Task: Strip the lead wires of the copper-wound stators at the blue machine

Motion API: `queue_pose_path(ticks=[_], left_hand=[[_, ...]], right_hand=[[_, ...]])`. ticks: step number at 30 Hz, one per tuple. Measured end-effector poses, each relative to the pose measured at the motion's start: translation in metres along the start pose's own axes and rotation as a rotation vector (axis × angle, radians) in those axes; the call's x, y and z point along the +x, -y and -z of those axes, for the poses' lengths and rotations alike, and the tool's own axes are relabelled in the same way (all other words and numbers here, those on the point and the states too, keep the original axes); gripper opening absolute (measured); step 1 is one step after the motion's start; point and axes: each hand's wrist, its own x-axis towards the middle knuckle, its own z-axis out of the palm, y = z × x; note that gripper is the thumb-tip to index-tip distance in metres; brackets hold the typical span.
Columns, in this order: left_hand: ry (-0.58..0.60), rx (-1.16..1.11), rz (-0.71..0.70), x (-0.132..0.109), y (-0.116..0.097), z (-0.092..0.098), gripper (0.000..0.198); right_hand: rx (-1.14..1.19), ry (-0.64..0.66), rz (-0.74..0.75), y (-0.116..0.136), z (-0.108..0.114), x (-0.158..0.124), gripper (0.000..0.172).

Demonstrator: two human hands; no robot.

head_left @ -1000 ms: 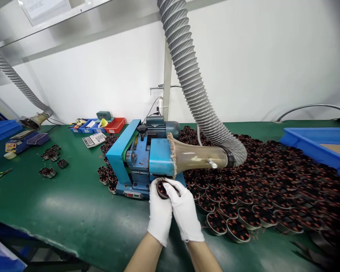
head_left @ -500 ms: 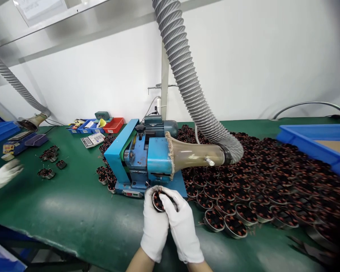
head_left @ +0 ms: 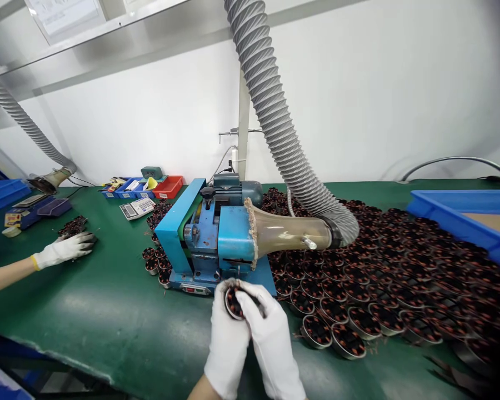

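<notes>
Both my hands wear white gloves and meet low in the middle, just in front of a blue bench machine [head_left: 216,239]. My left hand [head_left: 227,344] and my right hand [head_left: 270,344] are closed together round one round motor stator [head_left: 233,303] with copper windings. The stator is held close to the machine's front opening. A grey ribbed suction hose [head_left: 275,122] with a clear funnel [head_left: 287,233] ends at the machine's right side.
Several more stators [head_left: 379,289] cover the green table [head_left: 108,311] to the right, and a few stand left of the machine. A blue tray [head_left: 454,214] is far right. Another person's gloved hand [head_left: 64,249] rests on stators at the left. Small bins and a calculator [head_left: 137,207] sit behind.
The other person's gloved hand has come in from the left edge and reached the small group of stators. My hands keep hold of the stator, slightly lower in view.
</notes>
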Motion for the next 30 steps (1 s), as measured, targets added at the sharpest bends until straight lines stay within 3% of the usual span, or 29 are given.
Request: queue_pose_path(ticks=[4, 7, 9, 12, 14, 16, 18, 21, 25, 28, 30], left_hand=[[0.292, 0.13, -0.03, -0.023, -0.012, 0.033, 0.065], [0.402, 0.298, -0.093, -0.03, -0.03, 0.041, 0.061], [0.391, 0.293, -0.019, -0.032, -0.037, 0.04, 0.056], [0.356, 0.098, 0.128, -0.034, -0.04, 0.039, 0.06], [0.395, -0.01, 0.182, -0.037, -0.041, 0.041, 0.064], [0.466, -0.055, 0.205, -0.04, -0.044, 0.044, 0.066], [0.517, -0.03, 0.171, -0.043, -0.047, 0.045, 0.062], [0.52, 0.134, -0.006, -0.046, -0.044, 0.043, 0.049], [0.469, 0.245, -0.232, -0.045, -0.028, 0.045, 0.042], [0.417, 0.272, -0.29, -0.041, -0.019, 0.049, 0.047], [0.398, 0.265, -0.249, -0.036, -0.018, 0.047, 0.054]], right_hand=[[0.195, 0.141, -0.041, 0.012, 0.018, -0.022, 0.019], [0.376, 0.091, -0.167, 0.016, 0.032, -0.025, 0.026], [0.512, 0.036, -0.244, 0.018, 0.04, -0.025, 0.03], [0.624, 0.131, -0.323, 0.022, 0.047, -0.031, 0.043], [0.557, 0.177, -0.306, 0.026, 0.045, -0.038, 0.047], [0.434, 0.109, -0.246, 0.028, 0.038, -0.043, 0.037], [0.329, 0.016, -0.213, 0.029, 0.029, -0.044, 0.023], [0.283, -0.05, -0.241, 0.031, 0.021, -0.035, 0.018], [0.514, -0.03, -0.296, 0.035, 0.035, -0.005, 0.023], [0.628, -0.127, -0.2, 0.03, 0.048, 0.008, 0.025], [0.475, -0.147, -0.179, 0.021, 0.047, 0.004, 0.022]])
